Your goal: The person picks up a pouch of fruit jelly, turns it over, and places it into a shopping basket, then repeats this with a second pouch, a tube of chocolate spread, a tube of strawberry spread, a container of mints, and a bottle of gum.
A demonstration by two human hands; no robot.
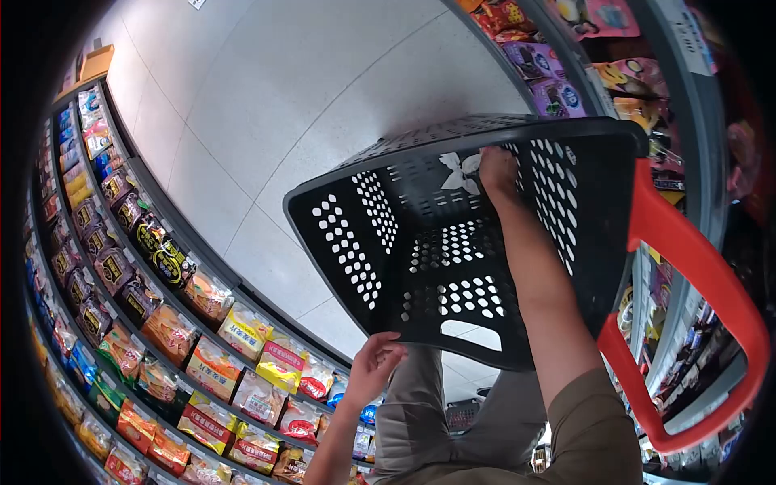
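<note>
Snack shelves [162, 323] lined the aisle. Left hand [373, 365] gripped the black basket [364, 242] by its near rim; right hand [497, 171] pinched a white scrap [459, 172] at the far wall.

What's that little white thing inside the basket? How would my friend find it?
Look for the big black shopping basket with holes in its walls and a red handle, held up in the store aisle. Follow the right hand reaching deep inside to the far wall. At its fingertips sits a small white bow-shaped piece, the only white thing in the all-black basket.
</note>
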